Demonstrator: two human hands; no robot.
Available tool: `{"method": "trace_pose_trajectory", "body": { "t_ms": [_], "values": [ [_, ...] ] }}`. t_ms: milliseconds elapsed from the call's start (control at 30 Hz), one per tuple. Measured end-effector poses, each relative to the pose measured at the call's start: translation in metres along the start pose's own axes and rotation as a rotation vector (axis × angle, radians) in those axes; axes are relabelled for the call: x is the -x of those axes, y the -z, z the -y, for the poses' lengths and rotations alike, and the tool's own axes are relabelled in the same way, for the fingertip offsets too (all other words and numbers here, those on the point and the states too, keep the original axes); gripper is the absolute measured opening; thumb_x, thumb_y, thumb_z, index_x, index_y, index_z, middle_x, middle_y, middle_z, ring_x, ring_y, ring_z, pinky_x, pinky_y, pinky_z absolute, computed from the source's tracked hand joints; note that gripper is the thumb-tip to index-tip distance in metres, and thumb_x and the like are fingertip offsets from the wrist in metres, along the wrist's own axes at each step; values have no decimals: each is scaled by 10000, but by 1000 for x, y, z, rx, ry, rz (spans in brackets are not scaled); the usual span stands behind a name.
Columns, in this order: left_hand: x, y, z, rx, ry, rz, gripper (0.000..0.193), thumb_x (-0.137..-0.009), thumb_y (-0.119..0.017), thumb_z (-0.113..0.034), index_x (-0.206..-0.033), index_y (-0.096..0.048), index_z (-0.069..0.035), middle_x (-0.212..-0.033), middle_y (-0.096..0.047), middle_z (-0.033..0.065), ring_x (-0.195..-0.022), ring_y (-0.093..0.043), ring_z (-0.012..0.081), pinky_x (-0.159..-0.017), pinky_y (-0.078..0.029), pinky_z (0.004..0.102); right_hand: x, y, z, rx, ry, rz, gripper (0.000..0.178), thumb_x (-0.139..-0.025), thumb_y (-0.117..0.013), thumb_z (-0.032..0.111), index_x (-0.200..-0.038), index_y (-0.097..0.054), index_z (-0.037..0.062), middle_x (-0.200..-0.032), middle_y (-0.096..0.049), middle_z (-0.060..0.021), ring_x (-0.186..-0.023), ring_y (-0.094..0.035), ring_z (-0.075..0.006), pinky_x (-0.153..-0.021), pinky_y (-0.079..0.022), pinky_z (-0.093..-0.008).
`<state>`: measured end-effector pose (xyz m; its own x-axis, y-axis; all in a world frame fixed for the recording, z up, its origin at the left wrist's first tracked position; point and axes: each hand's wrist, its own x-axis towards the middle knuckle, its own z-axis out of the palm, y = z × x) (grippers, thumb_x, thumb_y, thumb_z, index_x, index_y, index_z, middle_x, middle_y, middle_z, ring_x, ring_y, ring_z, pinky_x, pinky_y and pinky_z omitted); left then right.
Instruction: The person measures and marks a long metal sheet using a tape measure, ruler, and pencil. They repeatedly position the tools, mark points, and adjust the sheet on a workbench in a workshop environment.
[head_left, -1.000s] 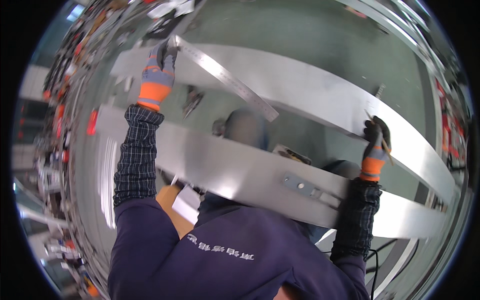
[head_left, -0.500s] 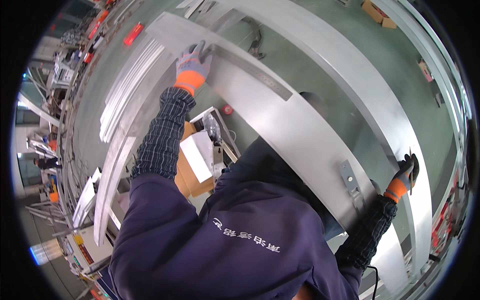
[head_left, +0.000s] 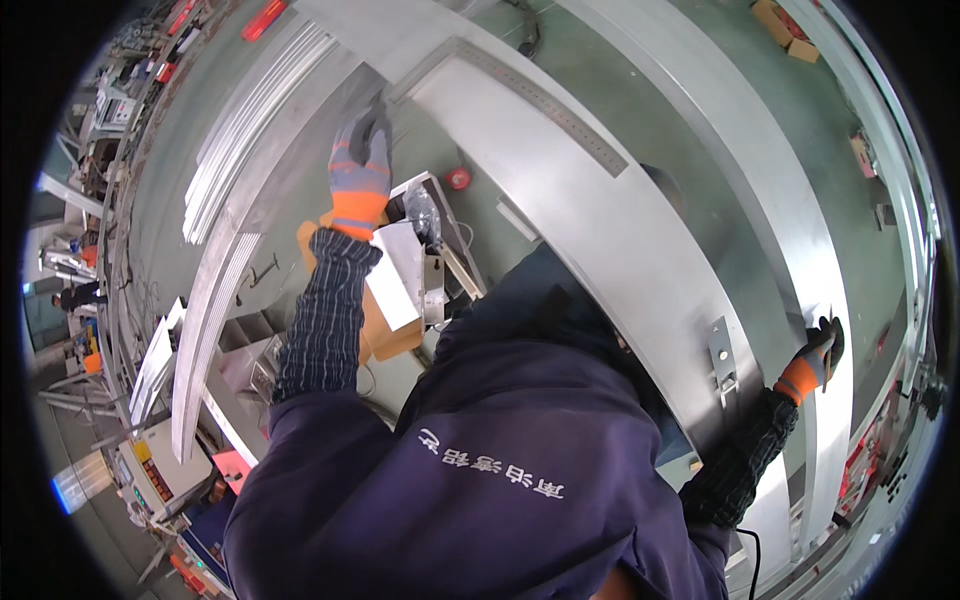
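Note:
My left hand [head_left: 362, 170], in a grey glove with an orange cuff, is beside the near edge of a long silver metal panel [head_left: 600, 230]. Its fingers point away from me, stretched out and slightly blurred, with nothing visible in them. Close to the fingertips, an L-shaped steel square [head_left: 545, 102] with a graduated blade lies on the panel. To the right, my gloved right hand [head_left: 812, 358] rests by a second long panel [head_left: 745, 140], fingers curled around a thin, pencil-like stick [head_left: 827, 374]. A small metal plate with a round knob [head_left: 722, 352] sits on the nearer panel.
Stacked metal strips [head_left: 255, 125] lie at the left. Below my left arm, an open cardboard box [head_left: 385, 345] stands near a red roll [head_left: 458, 178] on the green floor. Another box [head_left: 785, 30] is at far right. A person [head_left: 80, 297] stands in the left background.
My left hand has come off the panel beside the square and moved toward me, left of the panel's edge. My right hand stays by the far panel with the stick. The view has shifted slightly.

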<state>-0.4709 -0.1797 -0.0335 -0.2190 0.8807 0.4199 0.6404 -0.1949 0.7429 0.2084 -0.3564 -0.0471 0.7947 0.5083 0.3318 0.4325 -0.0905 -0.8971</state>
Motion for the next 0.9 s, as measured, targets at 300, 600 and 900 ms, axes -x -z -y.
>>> {"method": "trace_pose_trajectory", "body": {
  "t_ms": [300, 600, 900],
  "values": [
    [15, -15, -1, 138, 28, 45, 238, -952, -632, -74, -1170, -717, -27, -1140, -718, 148, -1043, -687, 282, -919, -530, 361, 0, -3, 0, 32, -18, -22, 297, -1056, -580, 220, -1285, -644, 42, -1086, -728, -121, -824, -626, -156, -763, -520, -303],
    [25, 6, 42, -30, -47, -32, 239, -937, -654, -120, -1151, -720, -37, -1124, -717, 175, -1041, -679, 371, -914, -534, 414, 2, -1, 0, 58, 40, 7, 283, -1063, -560, 196, -1291, -643, 50, -1131, -735, -135, -912, -666, -188, -830, -542, -327],
    [106, 24, 171, -277, 297, -65, 272, -969, -643, -217, -1152, -722, -32, -1134, -729, 175, -1055, -692, 354, -939, -528, 388, -12, 8, -19, 56, 46, 33, 293, -1063, -539, 154, -1293, -632, -2, -1173, -720, -184, -1019, -707, -266, -884, -575, -355]
  ]
}}
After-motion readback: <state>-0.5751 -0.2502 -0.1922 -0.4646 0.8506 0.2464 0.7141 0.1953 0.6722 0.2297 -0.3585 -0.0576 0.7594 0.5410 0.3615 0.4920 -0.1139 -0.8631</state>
